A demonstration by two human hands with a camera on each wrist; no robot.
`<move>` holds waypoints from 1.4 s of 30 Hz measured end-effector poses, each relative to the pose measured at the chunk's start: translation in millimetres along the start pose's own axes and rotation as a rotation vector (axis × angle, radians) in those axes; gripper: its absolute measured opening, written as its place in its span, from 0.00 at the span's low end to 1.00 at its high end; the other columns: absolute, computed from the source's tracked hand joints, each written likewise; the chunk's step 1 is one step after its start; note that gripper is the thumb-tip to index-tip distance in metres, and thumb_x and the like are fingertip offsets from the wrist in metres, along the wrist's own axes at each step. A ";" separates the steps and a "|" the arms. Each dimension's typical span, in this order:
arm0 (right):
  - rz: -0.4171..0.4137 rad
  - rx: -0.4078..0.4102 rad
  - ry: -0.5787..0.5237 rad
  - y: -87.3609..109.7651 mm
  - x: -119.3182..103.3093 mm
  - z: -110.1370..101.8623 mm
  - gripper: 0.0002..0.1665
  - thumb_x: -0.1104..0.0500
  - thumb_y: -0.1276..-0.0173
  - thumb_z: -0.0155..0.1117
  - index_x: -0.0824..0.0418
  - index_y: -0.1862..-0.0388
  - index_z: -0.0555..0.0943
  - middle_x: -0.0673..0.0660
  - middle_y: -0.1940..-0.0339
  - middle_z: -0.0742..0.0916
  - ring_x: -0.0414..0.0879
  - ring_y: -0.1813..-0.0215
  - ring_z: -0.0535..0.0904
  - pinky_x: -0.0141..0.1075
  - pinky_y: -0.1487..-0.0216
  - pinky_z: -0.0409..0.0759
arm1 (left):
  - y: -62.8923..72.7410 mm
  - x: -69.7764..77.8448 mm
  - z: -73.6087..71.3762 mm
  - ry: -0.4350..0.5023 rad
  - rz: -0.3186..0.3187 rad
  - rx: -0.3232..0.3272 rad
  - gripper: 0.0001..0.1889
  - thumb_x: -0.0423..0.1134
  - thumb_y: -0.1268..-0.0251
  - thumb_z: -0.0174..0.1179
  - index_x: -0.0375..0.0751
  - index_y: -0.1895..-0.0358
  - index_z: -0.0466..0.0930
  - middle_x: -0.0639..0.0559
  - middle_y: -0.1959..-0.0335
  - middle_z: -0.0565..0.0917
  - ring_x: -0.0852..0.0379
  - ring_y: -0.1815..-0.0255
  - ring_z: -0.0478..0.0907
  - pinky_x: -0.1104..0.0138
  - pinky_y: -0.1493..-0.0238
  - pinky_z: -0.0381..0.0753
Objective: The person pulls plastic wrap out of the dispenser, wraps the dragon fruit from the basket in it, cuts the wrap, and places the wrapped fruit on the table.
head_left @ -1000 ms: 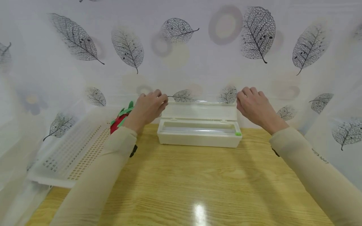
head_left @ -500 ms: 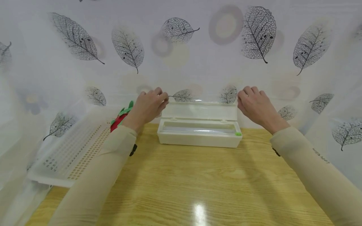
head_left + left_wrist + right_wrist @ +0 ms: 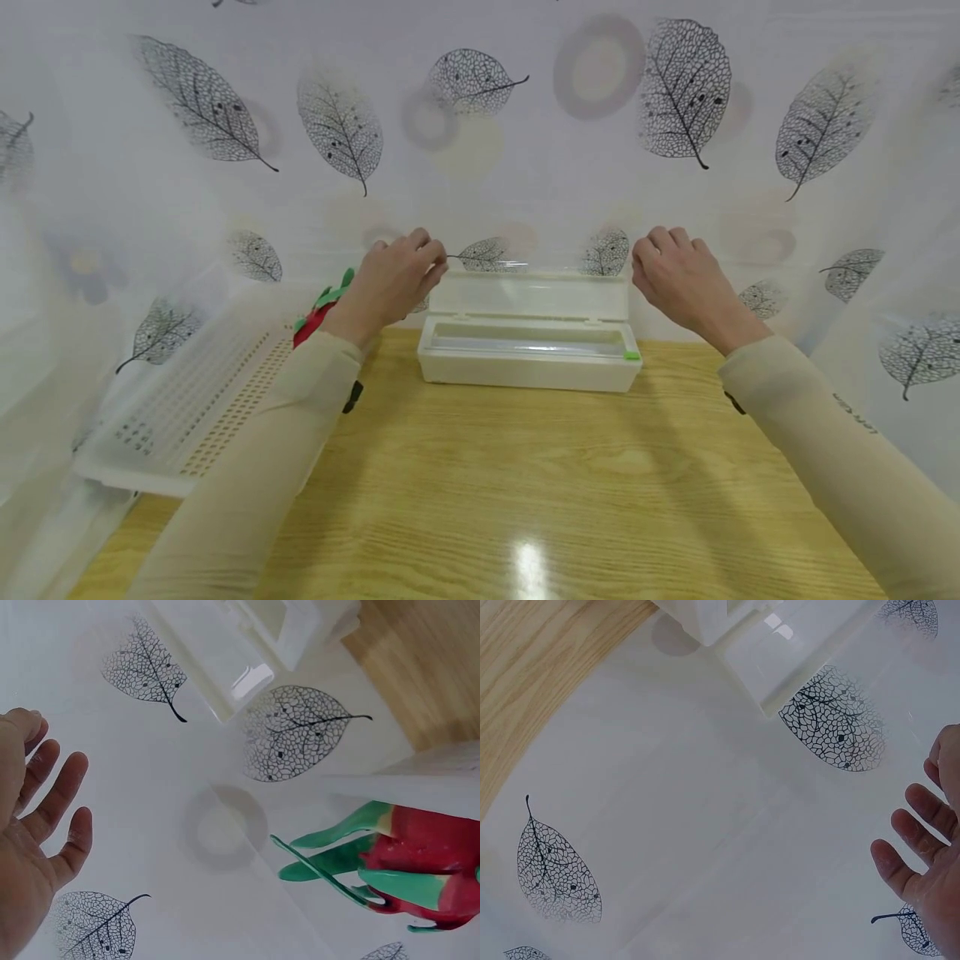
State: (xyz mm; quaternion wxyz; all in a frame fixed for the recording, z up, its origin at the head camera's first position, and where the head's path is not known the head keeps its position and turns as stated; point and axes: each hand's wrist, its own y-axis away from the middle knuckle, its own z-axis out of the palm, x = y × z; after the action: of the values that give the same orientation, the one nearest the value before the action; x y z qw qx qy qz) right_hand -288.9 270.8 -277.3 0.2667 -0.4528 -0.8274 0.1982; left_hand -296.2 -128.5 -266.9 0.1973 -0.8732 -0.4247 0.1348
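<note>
A white cling film dispenser box [image 3: 528, 372] stands at the back of the table, its lid [image 3: 525, 296] raised. Through its top opening a shiny film roll [image 3: 528, 343] shows. Clear cling film [image 3: 516, 266], visible mostly by its glints, spans above the lid between both hands. My left hand [image 3: 393, 283] pinches its left side between thumb and forefinger, the other fingers loosely bent. My right hand [image 3: 682, 279] pinches the right side likewise. In the wrist views the pinching fingertips are partly cut off, and the film itself is hardly discernible.
At the left, a white perforated basket [image 3: 142, 485] holds a red dragon fruit [image 3: 427, 859] with green scales, half hidden behind my left arm in the head view. A leaf-patterned sheet [image 3: 525, 192] hangs behind the wooden table [image 3: 480, 492].
Both hands have risen slightly, and the right hand has shifted a little rightward. The glint on the cling film has moved up and left. Box and basket have stayed put.
</note>
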 end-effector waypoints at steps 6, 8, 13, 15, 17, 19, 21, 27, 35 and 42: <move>0.014 -0.022 -0.009 -0.3 1.3 -0.5 0.08 0.64 0.25 0.56 0.71 0.58 0.76 0.70 0.59 0.81 0.69 0.54 0.78 0.60 0.62 0.79 | -0.6 1.3 -3.0 0.017 -0.012 -0.005 0.13 0.42 0.20 0.53 0.38 0.49 0.82 0.42 0.51 0.84 0.47 0.61 0.84 0.52 0.62 0.82; 0.014 -0.021 -0.011 -0.4 1.7 -0.7 0.08 0.64 0.25 0.56 0.71 0.58 0.76 0.70 0.59 0.81 0.69 0.54 0.78 0.60 0.62 0.79 | -0.5 1.2 -3.6 0.016 -0.008 0.000 0.13 0.42 0.20 0.53 0.37 0.49 0.82 0.42 0.51 0.84 0.47 0.61 0.83 0.52 0.63 0.82; 0.009 -0.017 -0.009 -2.2 2.1 -2.3 0.08 0.64 0.25 0.56 0.71 0.58 0.76 0.70 0.59 0.81 0.69 0.54 0.78 0.60 0.62 0.80 | -0.6 1.8 -5.4 0.017 -0.012 0.002 0.13 0.42 0.19 0.52 0.37 0.49 0.82 0.41 0.50 0.83 0.47 0.62 0.83 0.52 0.63 0.82; 0.009 -0.017 -0.006 -2.8 2.3 -3.2 0.09 0.64 0.25 0.56 0.71 0.57 0.76 0.70 0.58 0.81 0.69 0.53 0.78 0.60 0.62 0.80 | -1.0 2.7 -6.5 0.023 -0.020 0.000 0.13 0.42 0.19 0.53 0.37 0.49 0.82 0.41 0.49 0.83 0.46 0.62 0.83 0.52 0.62 0.82; 0.013 -0.018 -0.003 -3.0 2.5 -4.0 0.09 0.64 0.25 0.56 0.72 0.57 0.76 0.70 0.58 0.81 0.69 0.53 0.78 0.60 0.62 0.80 | -1.3 3.4 -7.3 0.029 -0.028 -0.004 0.13 0.42 0.19 0.53 0.37 0.49 0.82 0.41 0.49 0.83 0.46 0.61 0.83 0.51 0.61 0.82; 0.015 -0.019 0.000 -3.0 2.7 -4.8 0.09 0.64 0.25 0.56 0.72 0.57 0.76 0.70 0.58 0.81 0.69 0.53 0.78 0.60 0.62 0.80 | -1.6 4.0 -8.0 0.035 -0.034 -0.009 0.13 0.42 0.19 0.52 0.37 0.48 0.82 0.41 0.48 0.82 0.46 0.61 0.83 0.51 0.60 0.82; 0.014 -0.016 0.001 -2.8 2.9 -5.3 0.09 0.64 0.25 0.56 0.71 0.57 0.76 0.70 0.58 0.81 0.69 0.53 0.78 0.60 0.62 0.80 | -1.8 4.6 -9.0 0.040 -0.037 -0.013 0.13 0.42 0.19 0.52 0.37 0.48 0.81 0.41 0.47 0.82 0.46 0.61 0.83 0.51 0.59 0.82; 0.008 -0.003 0.002 -3.6 3.1 -7.0 0.08 0.64 0.25 0.56 0.71 0.58 0.76 0.70 0.58 0.81 0.69 0.54 0.78 0.60 0.63 0.80 | -1.5 5.0 -11.4 0.040 -0.038 -0.010 0.13 0.42 0.19 0.52 0.37 0.48 0.81 0.41 0.48 0.82 0.46 0.61 0.83 0.51 0.60 0.82; 0.016 -0.011 0.000 -5.2 2.5 -8.9 0.08 0.64 0.25 0.56 0.71 0.57 0.76 0.70 0.58 0.81 0.68 0.53 0.78 0.60 0.62 0.80 | -2.0 1.9 -10.2 0.046 -0.033 0.005 0.12 0.42 0.19 0.52 0.38 0.49 0.81 0.41 0.48 0.82 0.46 0.63 0.82 0.52 0.62 0.81; 0.008 0.003 -0.002 -6.8 2.0 -9.8 0.07 0.65 0.25 0.57 0.70 0.58 0.76 0.70 0.59 0.81 0.69 0.54 0.78 0.60 0.63 0.79 | -1.5 -1.2 -8.2 0.036 -0.033 0.021 0.12 0.42 0.19 0.52 0.39 0.50 0.81 0.40 0.48 0.81 0.46 0.64 0.82 0.51 0.62 0.81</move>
State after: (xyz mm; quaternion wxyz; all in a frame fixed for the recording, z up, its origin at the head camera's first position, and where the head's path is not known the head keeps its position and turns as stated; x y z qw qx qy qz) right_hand -288.1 269.9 -265.3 0.2657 -0.4556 -0.8255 0.2010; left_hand -294.7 -130.5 -258.8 0.2161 -0.8662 -0.4342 0.1202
